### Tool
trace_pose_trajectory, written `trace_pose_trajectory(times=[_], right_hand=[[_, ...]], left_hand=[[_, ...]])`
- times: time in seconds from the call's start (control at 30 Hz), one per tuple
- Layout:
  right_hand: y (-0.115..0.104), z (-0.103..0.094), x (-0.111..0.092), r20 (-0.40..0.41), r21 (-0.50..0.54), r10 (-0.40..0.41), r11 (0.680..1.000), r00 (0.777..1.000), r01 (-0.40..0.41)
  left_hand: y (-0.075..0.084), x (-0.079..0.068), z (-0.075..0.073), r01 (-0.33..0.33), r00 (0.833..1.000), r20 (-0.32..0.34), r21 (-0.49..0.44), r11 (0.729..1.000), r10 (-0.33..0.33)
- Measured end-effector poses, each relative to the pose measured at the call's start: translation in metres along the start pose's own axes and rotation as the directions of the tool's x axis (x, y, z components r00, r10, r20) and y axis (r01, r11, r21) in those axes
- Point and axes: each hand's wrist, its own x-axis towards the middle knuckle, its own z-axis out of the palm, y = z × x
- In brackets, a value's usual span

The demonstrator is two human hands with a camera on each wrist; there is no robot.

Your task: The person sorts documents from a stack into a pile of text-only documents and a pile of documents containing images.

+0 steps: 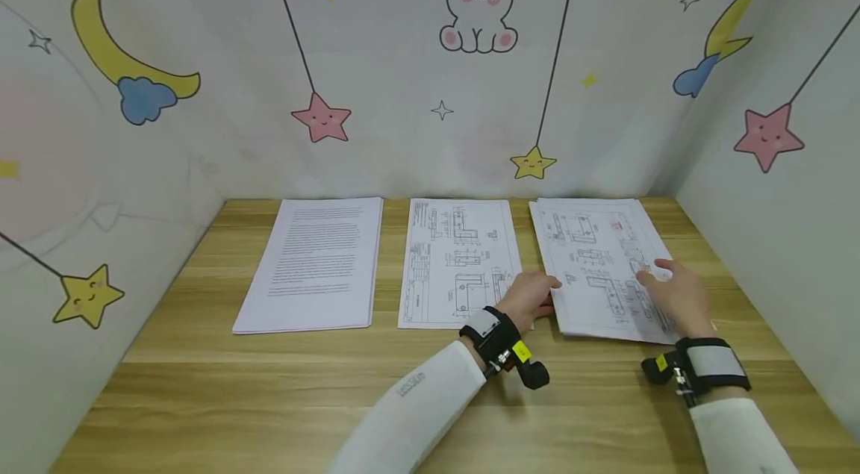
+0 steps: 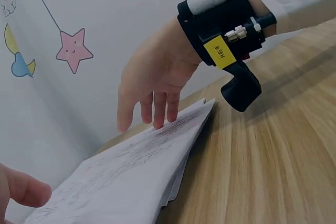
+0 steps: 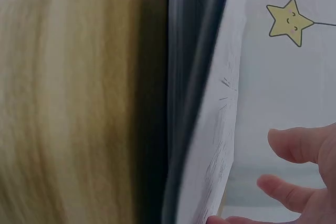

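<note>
A stack of technical drawings [image 1: 591, 272] lies at the right of the table, its printed face up. My left hand [image 1: 527, 298] is at its left edge, thumb stretched toward the paper and the other fingers low beside the edge. Over the right side of the stack is my right hand [image 1: 681, 298], thumb and index finger spread apart. The left wrist view shows the right hand's fingers [image 2: 159, 111] extended down to the sheets [image 2: 131, 166], whose near edge stands slightly up from the wood. In the right wrist view the right thumb [image 3: 296, 142] is straight and apart from the paper.
Left of centre lies a single-looking drawing sheet [image 1: 430, 295], partly overlapped by my left hand. A stack of text pages [image 1: 312, 265] is further left. Patterned white curtains [image 1: 396, 153] close off the back and sides of the wooden table [image 1: 269, 399].
</note>
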Motion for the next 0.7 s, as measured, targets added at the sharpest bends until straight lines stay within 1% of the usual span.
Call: trace_pose_trajectory(times=[0.1,0.17,0.37,0.47,0.53,0.7], right_hand=[[-0.001,0.003,-0.002,-0.008,-0.026,-0.027,0.999,1.000,0.026],[-0.001,0.005,-0.003,-0.012,-0.046,-0.045,0.998,0.999,0.044],[-0.005,0.011,-0.007,-0.001,-0.073,-0.089,0.993,0.996,0.089],[-0.006,0.012,-0.009,0.008,-0.069,-0.110,0.991,0.994,0.110],[-0.005,0.011,-0.010,0.016,-0.070,-0.121,0.990,0.993,0.121],[-0.007,0.012,-0.013,0.028,-0.036,-0.129,0.991,0.991,0.129]], left_hand=[[-0.001,0.004,0.003,-0.008,1.000,-0.005,0.040,0.999,0.008],[-0.002,0.006,0.005,-0.013,1.000,-0.002,0.046,0.999,0.013],[-0.010,0.008,0.006,-0.039,0.998,0.047,0.073,0.997,0.035],[-0.013,0.007,0.006,-0.054,0.997,0.063,0.086,0.995,0.048],[-0.013,0.007,0.005,-0.075,0.995,0.080,0.092,0.993,0.068],[-0.012,0.007,0.001,-0.131,0.991,0.051,0.104,0.986,0.127]])
